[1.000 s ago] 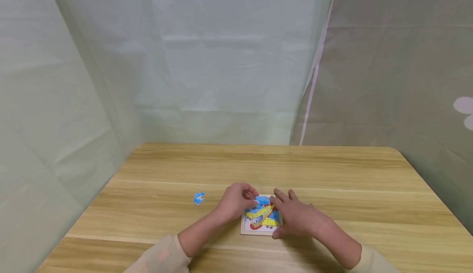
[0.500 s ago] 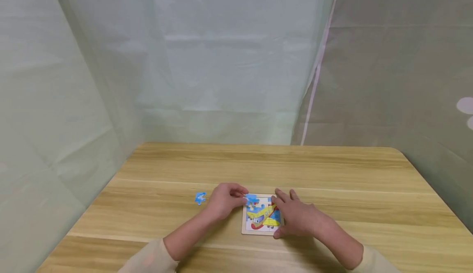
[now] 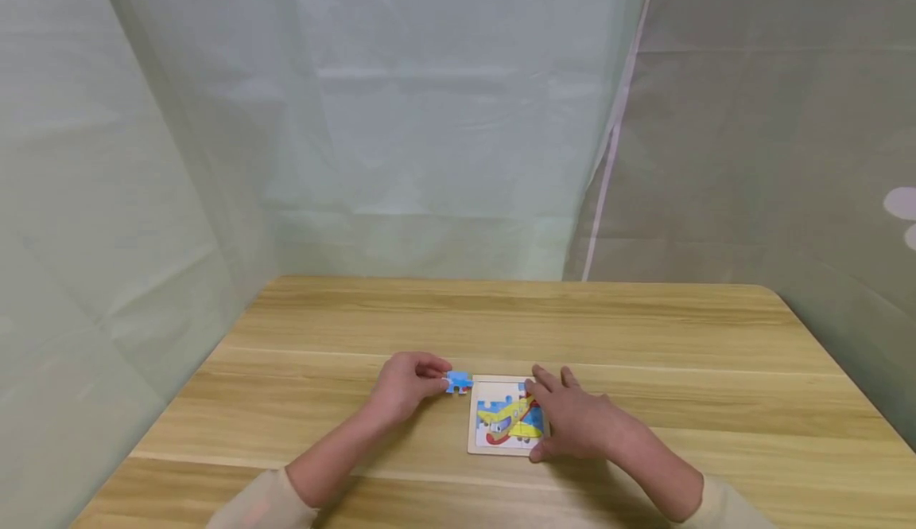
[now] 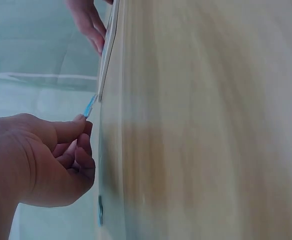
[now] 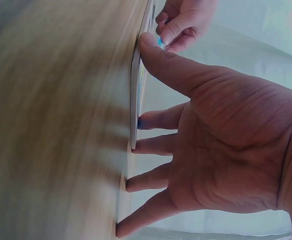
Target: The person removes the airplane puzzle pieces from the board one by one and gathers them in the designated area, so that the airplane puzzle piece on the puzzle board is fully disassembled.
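My left hand (image 3: pixel 402 387) pinches a blue jigsaw puzzle piece (image 3: pixel 458 381) between thumb and fingertips, just beyond the left edge of the puzzle tray. The square wooden puzzle tray (image 3: pixel 471 433) lies flat on the table and bears a yellow aeroplane picture (image 3: pixel 510 416). Bare white backing shows along the picture's upper left. My right hand (image 3: pixel 581 419) rests at the tray's right side with fingers spread; in the right wrist view its thumb and some fingertips touch the tray, and others reach the table.
A second loose puzzle piece (image 4: pixel 100 210) lies on the table beyond the left hand in the left wrist view; that hand hides it in the head view. The wooden table (image 3: pixel 644 330) is enclosed by pale hanging sheets (image 3: pixel 444 139) at the back and sides.
My left hand has lifted the blue puzzle piece from the tray's upper left and carried it leftward past the edge, baring the backing. My right hand has stayed in place.
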A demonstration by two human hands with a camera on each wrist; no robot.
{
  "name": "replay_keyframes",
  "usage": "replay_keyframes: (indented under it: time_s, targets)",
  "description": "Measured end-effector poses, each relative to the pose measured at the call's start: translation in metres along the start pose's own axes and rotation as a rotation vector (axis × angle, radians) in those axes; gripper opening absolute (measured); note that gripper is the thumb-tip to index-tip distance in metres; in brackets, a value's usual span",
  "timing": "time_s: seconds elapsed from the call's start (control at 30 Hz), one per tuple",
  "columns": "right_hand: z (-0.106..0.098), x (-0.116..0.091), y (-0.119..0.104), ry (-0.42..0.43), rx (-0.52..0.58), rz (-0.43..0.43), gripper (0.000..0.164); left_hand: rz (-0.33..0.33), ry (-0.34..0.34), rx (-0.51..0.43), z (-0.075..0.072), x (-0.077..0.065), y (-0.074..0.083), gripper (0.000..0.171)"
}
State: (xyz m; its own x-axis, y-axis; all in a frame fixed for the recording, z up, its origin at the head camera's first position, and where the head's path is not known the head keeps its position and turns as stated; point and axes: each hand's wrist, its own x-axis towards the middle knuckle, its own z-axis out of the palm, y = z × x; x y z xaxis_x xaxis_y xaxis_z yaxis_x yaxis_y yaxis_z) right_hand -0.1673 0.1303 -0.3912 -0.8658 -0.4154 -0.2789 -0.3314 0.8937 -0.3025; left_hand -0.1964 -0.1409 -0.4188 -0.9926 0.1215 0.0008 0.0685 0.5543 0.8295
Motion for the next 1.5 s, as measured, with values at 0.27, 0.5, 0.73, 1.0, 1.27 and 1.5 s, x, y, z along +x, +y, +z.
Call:
replay_keyframes:
  time_s: [0.27,0.5,0.73,1.0,1.27,1.5]
  targets:
    - [-0.001,0.0,0.0,-0.006,0.006,0.001,0.096,-0.018,0.023,0.023,-0.011,-0.001,-0.007,0.014]
    - [-0.002,-0.001,0.0,-0.011,0.006,0.004,0.096,-0.022,0.039,0.048,-0.019,0.0,-0.01,0.013]
    - [-0.002,-0.001,-0.001,-0.006,0.01,-0.001,0.096,-0.008,0.044,0.065,-0.026,-0.002,-0.016,0.013]
    - [-0.001,0.001,0.0,-0.009,0.011,-0.004,0.096,-0.016,0.043,0.094,-0.031,-0.002,-0.021,0.013]
    - [0.0,0.001,0.0,-0.01,0.013,-0.001,0.096,-0.046,0.039,0.108,-0.032,-0.002,-0.02,0.015]
    - [0.0,-0.002,0.001,0.031,0.036,-0.006,0.1,-0.012,0.049,0.115,-0.031,-0.003,-0.014,0.016]
